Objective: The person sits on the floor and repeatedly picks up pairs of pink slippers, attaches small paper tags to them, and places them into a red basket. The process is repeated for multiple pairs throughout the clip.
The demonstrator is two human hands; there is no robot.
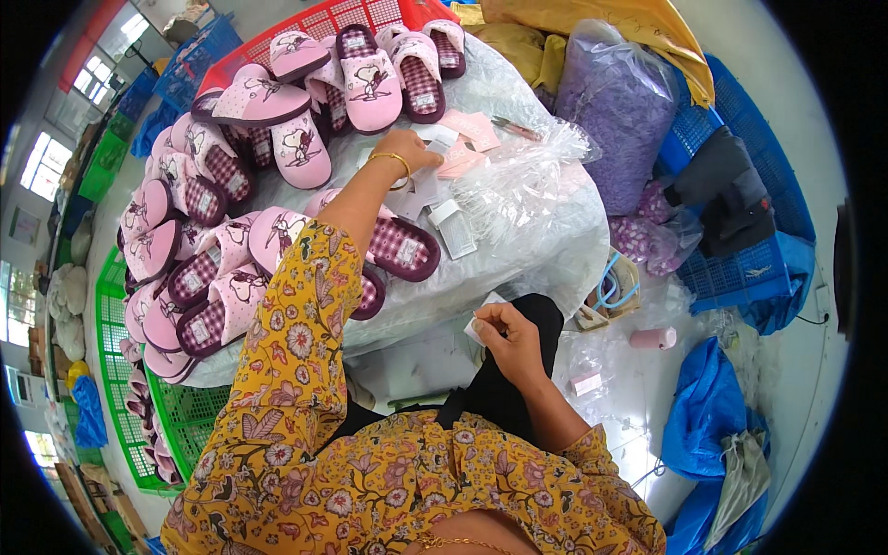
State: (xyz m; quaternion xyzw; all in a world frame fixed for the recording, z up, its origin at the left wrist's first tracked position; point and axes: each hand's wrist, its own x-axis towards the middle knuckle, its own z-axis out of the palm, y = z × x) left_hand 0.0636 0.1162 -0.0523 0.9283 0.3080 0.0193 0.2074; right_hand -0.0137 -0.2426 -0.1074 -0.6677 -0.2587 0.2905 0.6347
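My left hand (409, 151), with a gold bangle at the wrist, reaches across the covered table to the paper tags. Its fingers are curled together beside pink cards (465, 159); what they hold, if anything, is hidden. Over my lap, my right hand (511, 342) pinches a small white tag (474, 331), partly covered by the fingers. A small white stack of tags (452, 228) lies on the table between my hands. Pink slippers (374, 88) with dark plum edges and checked insoles crowd the left and far side; one slipper (403, 248) lies next to my left forearm.
Clear plastic strands (513, 196) and snips (518, 129) lie right of the cards. A red basket (305, 28) is behind, a green basket (190, 413) at left. A bag of purple material (615, 116) and a blue basket (740, 282) stand at right; a pink roll (653, 339) lies below.
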